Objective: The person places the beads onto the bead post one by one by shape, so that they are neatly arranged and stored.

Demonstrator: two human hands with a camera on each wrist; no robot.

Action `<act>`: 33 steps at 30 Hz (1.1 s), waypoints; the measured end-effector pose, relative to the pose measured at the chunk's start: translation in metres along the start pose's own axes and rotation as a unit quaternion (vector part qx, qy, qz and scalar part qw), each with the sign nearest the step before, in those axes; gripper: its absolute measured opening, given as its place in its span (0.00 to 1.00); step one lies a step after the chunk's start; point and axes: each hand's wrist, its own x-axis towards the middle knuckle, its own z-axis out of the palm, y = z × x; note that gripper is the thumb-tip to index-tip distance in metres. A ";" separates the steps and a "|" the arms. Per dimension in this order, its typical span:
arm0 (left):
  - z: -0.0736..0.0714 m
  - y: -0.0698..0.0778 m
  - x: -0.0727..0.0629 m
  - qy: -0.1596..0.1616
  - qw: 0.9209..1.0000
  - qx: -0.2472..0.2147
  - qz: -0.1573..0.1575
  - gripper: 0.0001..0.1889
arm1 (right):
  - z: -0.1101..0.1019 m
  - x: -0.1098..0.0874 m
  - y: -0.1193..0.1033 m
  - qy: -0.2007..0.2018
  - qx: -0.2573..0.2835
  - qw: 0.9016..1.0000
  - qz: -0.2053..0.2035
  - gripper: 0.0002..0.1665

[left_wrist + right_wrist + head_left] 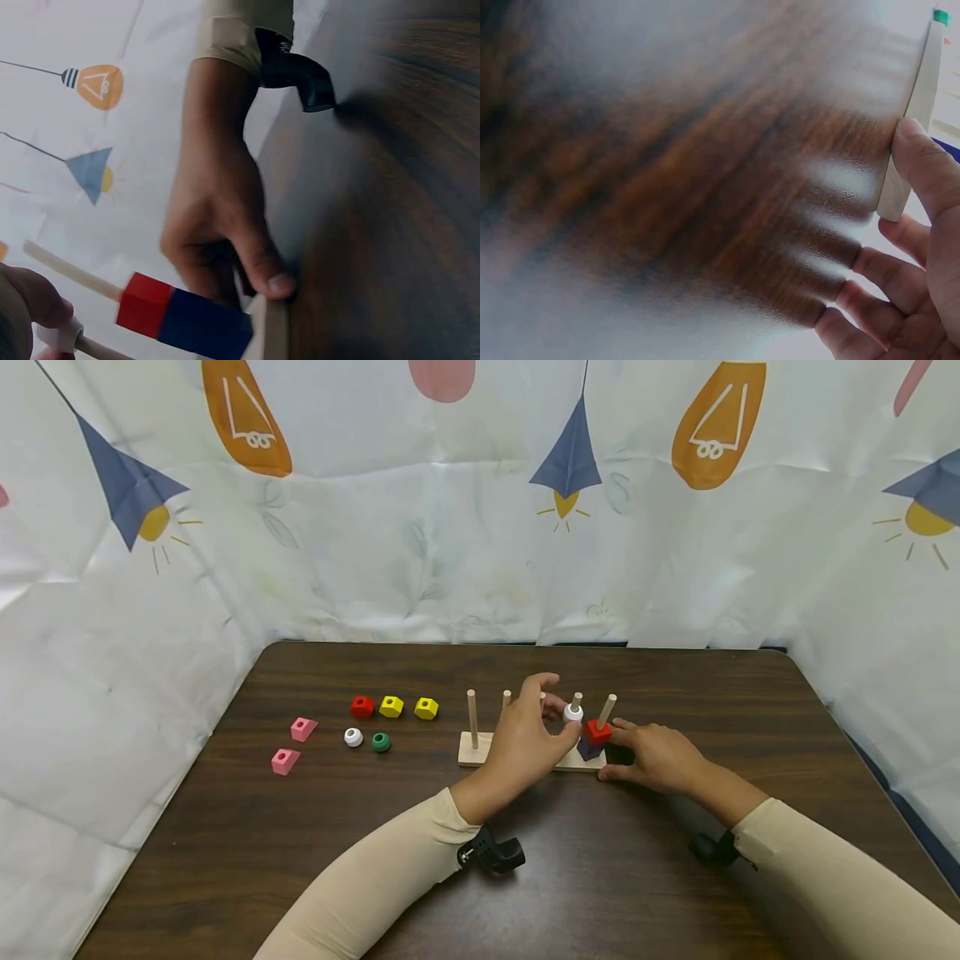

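Observation:
My left hand (527, 731) pinches a white bead (573, 713) on the upper part of a peg, second from the right on a wooden peg board (474, 750). In the left wrist view the white bead (69, 334) shows between thumb and finger, with the peg through it. My right hand (660, 758) holds the right end of the board, its thumb on the front edge (909, 169). On the rightmost peg a red block (598, 732) sits on top of a dark blue block (204, 324). My left hand hides the middle of the board.
Left of the board lie a red block (362, 707), two yellow blocks (391, 707), a white bead (353, 737), a green bead (381, 742) and two pink blocks (303, 729). A printed curtain (480, 560) stands behind the dark wooden table (585, 893).

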 end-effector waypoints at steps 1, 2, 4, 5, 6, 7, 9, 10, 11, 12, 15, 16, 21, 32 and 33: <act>0.001 -0.001 -0.001 0.001 1.000 -0.003 -0.008 0.29 | 0.000 0.000 0.000 0.001 -0.002 1.000 0.000 0.44; 0.002 -0.002 -0.001 0.001 1.000 -0.006 -0.016 0.28 | 0.000 0.000 0.000 0.001 -0.003 1.000 0.001 0.44; 0.004 -0.004 -0.003 0.001 0.999 -0.010 -0.032 0.24 | 0.000 0.000 0.000 0.002 -0.004 1.000 0.000 0.44; 0.005 -0.005 -0.003 0.003 0.999 -0.012 -0.038 0.22 | 0.000 0.000 0.000 0.003 -0.004 1.000 0.000 0.44; 0.006 -0.006 -0.004 0.006 0.999 -0.012 -0.045 0.20 | 0.000 0.000 0.000 0.004 -0.005 1.000 -0.001 0.44; 0.008 -0.007 -0.004 0.010 0.999 -0.010 -0.049 0.18 | 0.000 0.000 0.000 0.005 -0.005 1.000 -0.001 0.44; 0.010 -0.009 -0.006 0.019 0.998 -0.005 -0.060 0.15 | 0.000 0.000 0.000 0.006 -0.004 1.000 -0.001 0.44; 0.012 -0.010 -0.007 0.023 0.998 0.000 -0.064 0.14 | 0.000 -0.001 0.000 0.005 -0.004 1.000 0.000 0.44; 0.013 -0.011 -0.007 0.026 0.997 0.005 -0.069 0.13 | 0.000 -0.001 0.000 0.005 -0.004 1.000 0.000 0.43; 0.014 -0.012 -0.008 0.028 0.997 0.007 -0.076 0.13 | 0.000 -0.001 0.000 0.005 -0.003 1.000 0.001 0.43; 0.018 -0.016 -0.011 0.027 0.995 0.004 -0.093 0.11 | 0.000 -0.001 -0.001 0.003 -0.003 1.000 0.002 0.43; 0.019 -0.017 -0.012 0.027 0.995 0.003 -0.097 0.11 | 0.000 -0.001 -0.001 0.003 -0.003 1.000 0.002 0.43; 0.024 -0.022 -0.017 0.027 0.993 0.006 -0.110 0.11 | 0.001 -0.001 -0.001 0.004 -0.008 1.000 0.002 0.43; 0.032 -0.027 -0.025 0.053 0.991 0.064 -0.105 0.19 | 0.000 -0.001 -0.002 0.003 -0.010 1.000 0.004 0.44; 0.033 -0.027 -0.025 0.055 0.991 0.067 -0.107 0.20 | 0.000 -0.001 -0.002 0.002 -0.010 1.000 0.005 0.44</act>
